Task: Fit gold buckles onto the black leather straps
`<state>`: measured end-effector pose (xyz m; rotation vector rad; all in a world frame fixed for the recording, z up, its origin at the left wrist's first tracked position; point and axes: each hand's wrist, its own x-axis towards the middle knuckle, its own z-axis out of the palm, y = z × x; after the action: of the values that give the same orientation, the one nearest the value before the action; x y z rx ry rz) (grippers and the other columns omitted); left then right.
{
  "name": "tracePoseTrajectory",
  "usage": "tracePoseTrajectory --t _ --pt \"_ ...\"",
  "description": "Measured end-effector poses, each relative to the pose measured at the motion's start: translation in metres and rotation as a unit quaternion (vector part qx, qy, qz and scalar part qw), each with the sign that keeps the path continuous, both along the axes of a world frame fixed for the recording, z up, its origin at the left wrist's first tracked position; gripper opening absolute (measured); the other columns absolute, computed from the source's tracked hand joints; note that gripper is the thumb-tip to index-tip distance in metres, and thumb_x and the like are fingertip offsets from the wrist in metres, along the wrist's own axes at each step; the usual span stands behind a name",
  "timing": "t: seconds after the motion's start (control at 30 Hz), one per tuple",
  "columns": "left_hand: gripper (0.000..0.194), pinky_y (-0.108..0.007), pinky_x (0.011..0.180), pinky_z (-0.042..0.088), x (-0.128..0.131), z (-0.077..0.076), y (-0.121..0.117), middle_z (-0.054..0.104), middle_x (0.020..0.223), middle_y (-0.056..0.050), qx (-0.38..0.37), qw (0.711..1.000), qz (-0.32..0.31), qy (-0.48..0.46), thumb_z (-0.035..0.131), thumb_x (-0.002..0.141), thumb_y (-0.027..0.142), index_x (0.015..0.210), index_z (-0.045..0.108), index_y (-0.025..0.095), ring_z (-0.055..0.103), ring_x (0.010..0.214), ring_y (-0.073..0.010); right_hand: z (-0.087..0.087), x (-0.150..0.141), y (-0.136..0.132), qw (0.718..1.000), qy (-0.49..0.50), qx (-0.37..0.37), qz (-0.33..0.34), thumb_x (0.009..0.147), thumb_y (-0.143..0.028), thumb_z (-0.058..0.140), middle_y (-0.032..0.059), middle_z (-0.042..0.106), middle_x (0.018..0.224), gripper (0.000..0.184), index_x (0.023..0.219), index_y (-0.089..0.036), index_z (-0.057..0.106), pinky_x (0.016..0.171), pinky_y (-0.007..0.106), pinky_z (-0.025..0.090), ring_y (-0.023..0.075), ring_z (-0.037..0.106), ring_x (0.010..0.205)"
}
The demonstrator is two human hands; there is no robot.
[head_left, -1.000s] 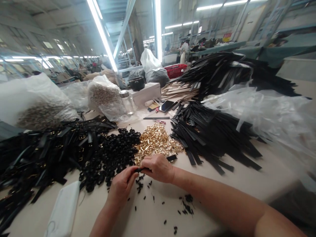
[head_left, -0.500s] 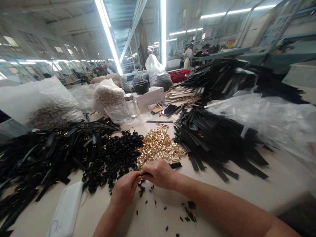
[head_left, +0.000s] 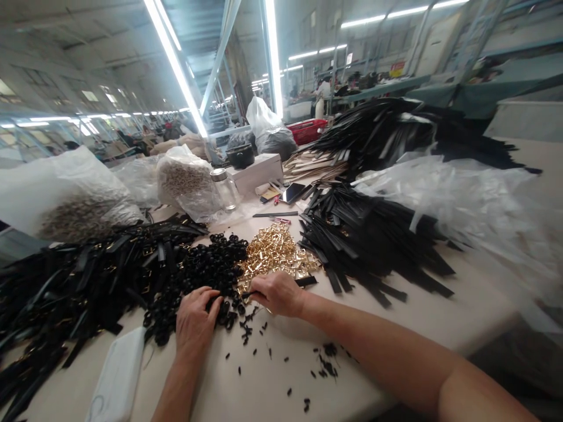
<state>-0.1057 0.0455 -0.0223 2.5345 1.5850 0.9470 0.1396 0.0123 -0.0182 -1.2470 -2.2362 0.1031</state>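
My left hand (head_left: 196, 317) lies at the near edge of a heap of small black loops (head_left: 206, 266), thumb and forefinger apart, fingertips among the loops. Closed to its right, my right hand (head_left: 279, 294) pinches a thin black strap (head_left: 248, 295) whose end pokes out leftward from the fingertips. The rest of that strap is hidden by the fingers. Just beyond the right hand spreads a pile of gold buckles (head_left: 275, 249). A short black strip (head_left: 305, 281) rests beside the right wrist.
Finished-looking black straps with gold buckles (head_left: 97, 275) cover the left side. Long black strips (head_left: 360, 234) fan out at right, near clear plastic sheeting (head_left: 466, 199). A white slab (head_left: 116, 375) lies front left. Black scraps (head_left: 328, 360) dot the tabletop. A glass jar (head_left: 225, 190) stands behind.
My hands, together before, have parted: the left moved left to the black loops, while the right keeps its pinch on the strap. The camera view has shifted slightly.
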Motion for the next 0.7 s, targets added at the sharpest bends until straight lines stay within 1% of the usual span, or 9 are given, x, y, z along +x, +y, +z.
tracePoseTrajectory --t 0.17,0.23,0.3,0.37,0.43,0.53,0.57,0.63,0.7 --pt "0.022 -0.045 0.086 0.043 -0.002 0.005 -0.001 0.069 0.092 -0.009 -0.011 0.999 0.035 0.020 0.057 0.083 0.042 0.079 0.067 0.023 0.059 0.088 -0.0293 -0.001 -0.001 0.002 1.000 -0.002 -0.001 -0.001 0.091 -0.035 0.061 0.0006 0.069 0.081 0.018 0.085 -0.018 0.061 0.056 0.024 0.031 0.0120 0.060 0.067" --pt "0.022 -0.044 0.085 0.044 -0.003 0.009 -0.002 0.068 0.087 -0.008 -0.016 0.999 0.040 0.004 0.057 0.083 0.042 0.076 0.066 0.023 0.059 0.086 -0.0291 -0.002 -0.001 0.002 1.000 -0.007 -0.002 -0.007 0.091 -0.035 0.060 0.0004 0.069 0.082 0.018 0.085 -0.018 0.062 0.056 0.024 0.030 0.0119 0.060 0.066" --pt "0.022 -0.042 0.083 0.046 -0.001 0.010 -0.005 0.068 0.085 -0.006 -0.040 0.997 0.041 -0.061 0.061 0.081 0.044 0.077 0.065 0.023 0.060 0.084 -0.0269 -0.004 -0.001 0.002 1.000 -0.003 0.000 -0.009 0.091 -0.036 0.060 0.0004 0.069 0.082 0.018 0.085 -0.018 0.062 0.056 0.024 0.030 0.0118 0.059 0.066" --pt "0.026 -0.037 0.075 0.049 0.004 0.011 -0.008 0.069 0.081 -0.004 -0.099 0.978 0.039 -0.178 0.067 0.078 0.048 0.080 0.066 0.022 0.062 0.077 -0.0229 -0.005 -0.002 0.003 1.000 0.011 0.005 -0.010 0.091 -0.036 0.059 0.0007 0.069 0.082 0.019 0.086 -0.018 0.062 0.057 0.023 0.031 0.0115 0.060 0.067" --pt "0.036 -0.030 0.062 0.050 0.011 0.011 -0.012 0.069 0.078 -0.002 -0.181 0.933 0.031 -0.311 0.075 0.071 0.050 0.090 0.067 0.021 0.063 0.066 -0.0186 -0.007 -0.003 0.003 1.000 0.025 0.009 -0.011 0.092 -0.036 0.059 0.0009 0.069 0.083 0.019 0.087 -0.018 0.062 0.058 0.023 0.033 0.0113 0.061 0.069" --pt "0.056 -0.023 0.051 0.048 0.023 0.012 -0.020 0.072 0.081 -0.002 -0.295 0.838 0.016 -0.459 0.083 0.061 0.050 0.105 0.067 0.019 0.061 0.057 -0.0133 -0.006 -0.005 0.003 0.999 0.038 0.009 -0.013 0.092 -0.034 0.058 0.0006 0.070 0.083 0.017 0.087 -0.018 0.061 0.060 0.023 0.035 0.0120 0.063 0.072" --pt "0.059 -0.022 0.051 0.049 0.027 0.013 -0.022 0.073 0.083 -0.003 -0.327 0.808 0.017 -0.490 0.086 0.058 0.049 0.105 0.068 0.018 0.062 0.057 -0.0121 -0.004 -0.006 0.002 0.999 0.041 0.007 -0.011 0.092 -0.034 0.058 0.0005 0.070 0.083 0.017 0.086 -0.018 0.061 0.060 0.024 0.035 0.0123 0.063 0.073" --pt "0.058 -0.020 0.053 0.051 0.033 0.013 -0.024 0.074 0.080 -0.004 -0.376 0.757 0.031 -0.534 0.089 0.052 0.048 0.097 0.071 0.016 0.062 0.056 -0.0108 0.000 -0.007 0.000 0.999 0.042 0.001 -0.008 0.092 -0.034 0.057 0.0006 0.070 0.084 0.018 0.086 -0.018 0.060 0.060 0.024 0.035 0.0125 0.064 0.074" --pt "0.057 -0.019 0.053 0.053 0.037 0.014 -0.025 0.074 0.075 -0.004 -0.402 0.725 0.047 -0.557 0.092 0.046 0.047 0.089 0.072 0.015 0.064 0.056 -0.0108 0.004 -0.008 -0.002 0.999 0.039 -0.003 -0.010 0.092 -0.036 0.057 0.0008 0.070 0.084 0.019 0.086 -0.018 0.061 0.058 0.024 0.034 0.0125 0.064 0.073"
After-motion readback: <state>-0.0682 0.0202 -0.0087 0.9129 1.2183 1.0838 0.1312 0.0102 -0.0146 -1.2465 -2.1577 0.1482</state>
